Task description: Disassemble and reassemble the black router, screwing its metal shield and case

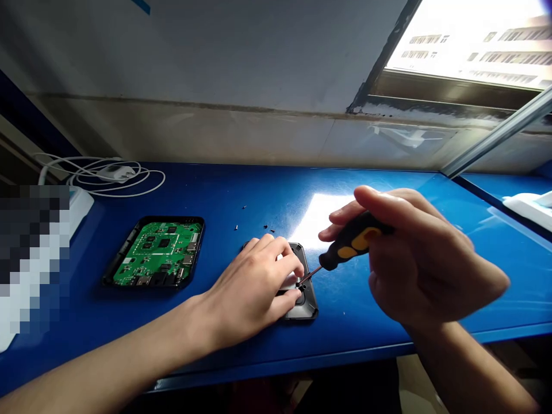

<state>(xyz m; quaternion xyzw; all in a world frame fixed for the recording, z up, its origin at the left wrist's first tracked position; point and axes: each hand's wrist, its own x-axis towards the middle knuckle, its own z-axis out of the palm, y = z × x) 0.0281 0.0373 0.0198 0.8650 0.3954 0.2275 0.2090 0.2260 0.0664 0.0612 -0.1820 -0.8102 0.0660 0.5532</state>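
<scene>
My right hand (414, 253) is wrapped round the black and yellow handle of a screwdriver (348, 244). Its thin shaft slants down to the left, with the tip at a corner of a silver metal plate (290, 281). That plate lies inside a black plastic cover (307, 310) on the blue table. Over the cover, my left hand (259, 282) has its fingers bent and pressing, thumb and forefinger close to the screwdriver tip. The palm hides much of the cover. Whether a screw sits under the tip, I cannot tell.
Left of my hands lies a green circuit board (161, 253) in a black case (107, 279). Several small screws (265, 226) are scattered behind the cover. A coiled white cable (146, 187) with a plug is at the back left. A metal frame bar (495, 135) rises at right.
</scene>
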